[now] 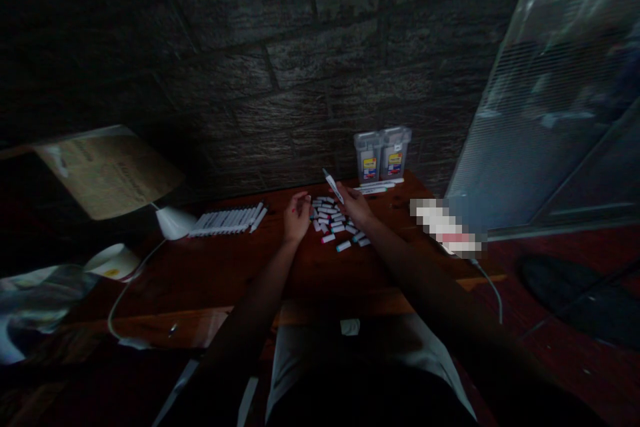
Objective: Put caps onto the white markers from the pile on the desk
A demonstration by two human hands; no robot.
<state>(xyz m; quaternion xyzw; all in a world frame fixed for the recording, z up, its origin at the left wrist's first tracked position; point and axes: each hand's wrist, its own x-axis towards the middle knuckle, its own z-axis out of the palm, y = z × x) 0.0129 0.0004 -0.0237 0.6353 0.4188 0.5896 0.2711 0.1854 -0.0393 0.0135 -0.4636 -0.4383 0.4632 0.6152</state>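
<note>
The right hand (353,204) has its grip closed around a white marker (333,185), at the 12 o'clock side of the cap pile (337,218) on the tabletop (317,270). The left hand (298,215) is at 9 o'clock of this pile; whether it grips something, I cannot say.

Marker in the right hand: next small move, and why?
Probably have the left hand take one of the scattered caps: it is right beside them, while the right hand holds the marker raised, its narrow end seemingly uncapped. The left hand's grip is unclear.
</note>
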